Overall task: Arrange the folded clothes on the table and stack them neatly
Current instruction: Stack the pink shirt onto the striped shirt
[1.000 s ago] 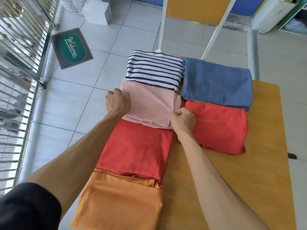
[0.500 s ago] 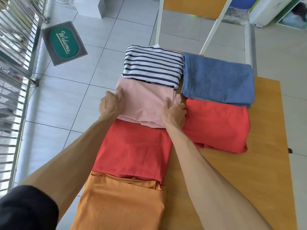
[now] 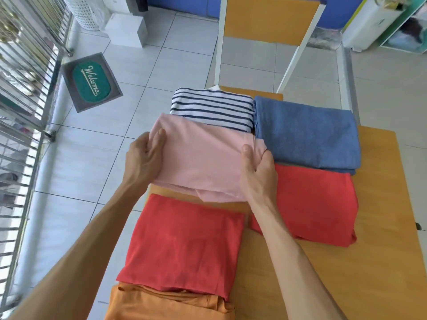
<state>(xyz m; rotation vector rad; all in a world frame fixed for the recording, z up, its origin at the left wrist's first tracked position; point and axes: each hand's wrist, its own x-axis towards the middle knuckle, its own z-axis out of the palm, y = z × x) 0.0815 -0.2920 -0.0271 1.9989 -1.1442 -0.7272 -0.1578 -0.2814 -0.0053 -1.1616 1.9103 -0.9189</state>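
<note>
Several folded clothes lie on a wooden table (image 3: 346, 273). A folded pink garment (image 3: 203, 158) is lifted off the table, overlapping the near edge of a striped navy-and-white top (image 3: 212, 107). My left hand (image 3: 145, 158) grips its left edge and my right hand (image 3: 258, 172) grips its right edge. A folded blue garment (image 3: 307, 132) lies at the far right, a red one (image 3: 316, 204) in front of it. Another red garment (image 3: 184, 245) lies under my arms, with an orange one (image 3: 161, 306) nearest me.
A chair with a wooden back (image 3: 270, 21) stands beyond the table's far edge. A green welcome mat (image 3: 91, 82) lies on the tiled floor at left, next to a metal railing (image 3: 20, 88). Bare table surface shows at the right and near right.
Both hands have gripped the pink garment by its sides and raised it off the table, exposing bare wood between it and the near red garment. It has shifted toward the striped top.
</note>
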